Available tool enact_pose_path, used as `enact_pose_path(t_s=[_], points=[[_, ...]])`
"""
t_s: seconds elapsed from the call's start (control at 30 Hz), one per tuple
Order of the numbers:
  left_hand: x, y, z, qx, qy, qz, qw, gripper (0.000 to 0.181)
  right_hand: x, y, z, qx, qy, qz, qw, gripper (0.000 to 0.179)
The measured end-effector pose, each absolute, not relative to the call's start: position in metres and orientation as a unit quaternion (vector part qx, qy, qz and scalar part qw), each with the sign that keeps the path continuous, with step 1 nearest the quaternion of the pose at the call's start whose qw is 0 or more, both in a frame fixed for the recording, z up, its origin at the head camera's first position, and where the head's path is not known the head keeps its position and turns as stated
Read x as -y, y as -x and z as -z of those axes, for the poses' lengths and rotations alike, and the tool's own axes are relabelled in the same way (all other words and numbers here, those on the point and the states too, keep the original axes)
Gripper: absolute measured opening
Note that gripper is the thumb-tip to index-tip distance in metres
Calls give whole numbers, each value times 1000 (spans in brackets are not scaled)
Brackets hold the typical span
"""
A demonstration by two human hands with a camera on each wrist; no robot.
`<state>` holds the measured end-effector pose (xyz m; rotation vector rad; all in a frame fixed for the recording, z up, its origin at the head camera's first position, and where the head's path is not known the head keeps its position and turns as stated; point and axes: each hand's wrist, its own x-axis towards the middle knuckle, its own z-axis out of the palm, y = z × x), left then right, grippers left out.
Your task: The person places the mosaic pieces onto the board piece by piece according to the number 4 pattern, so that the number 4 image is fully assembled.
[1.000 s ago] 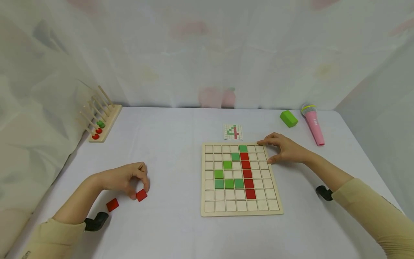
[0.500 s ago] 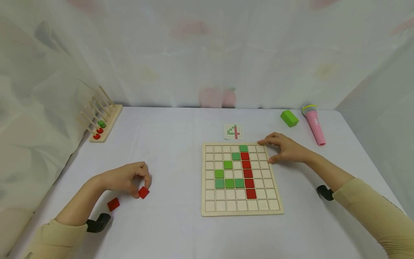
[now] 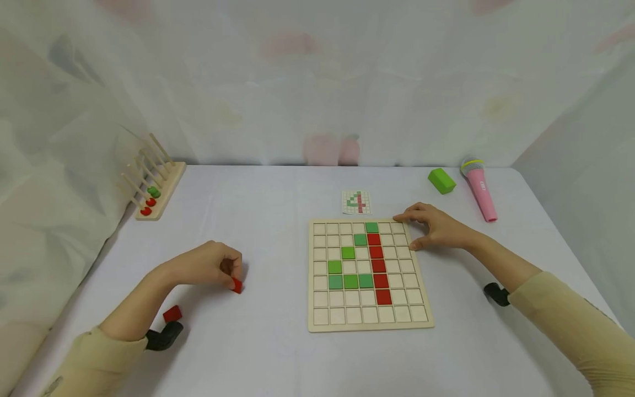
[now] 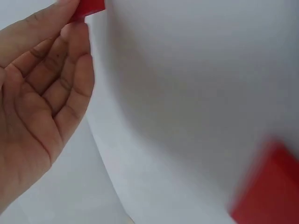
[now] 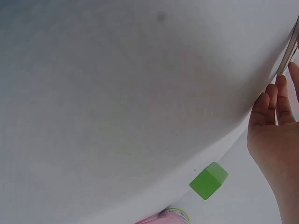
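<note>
In the head view my left hand (image 3: 208, 264) pinches a small red cube (image 3: 237, 285) between thumb and fingers, just above or on the white table. The left wrist view shows the same red cube (image 4: 89, 7) at the fingertips, cut off by the top edge. A second red cube (image 3: 172, 314) lies near my left wrist. My right hand (image 3: 439, 227) touches the upper right corner of a wooden grid board (image 3: 369, 326), fingertips at its top edge and thumb at its right side. Green and red squares in the grid form a figure like a 4.
Behind the board lies a small pattern card (image 3: 356, 202). A green block (image 3: 441, 181) and a pink toy microphone (image 3: 480, 190) lie at the back right. At the back left stands a wooden peg stand (image 3: 168, 190) with red and green beads.
My left hand has moved right and slightly away from me, carrying the red cube off from the second one. The right hand stays at the board's corner.
</note>
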<state>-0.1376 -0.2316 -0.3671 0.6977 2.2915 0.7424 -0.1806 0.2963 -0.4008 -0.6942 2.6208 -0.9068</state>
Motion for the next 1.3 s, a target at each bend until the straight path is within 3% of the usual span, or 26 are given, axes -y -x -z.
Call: enact_pose_path(t_s=[0.6,1.3], points=[[136,134,352,-817,-362,-354,275,21,-295,180,397,-909,229,315,150,68],[32,114,364,-783,-278,-488,266,18,-294,179,396,-909,234,313,145,67]])
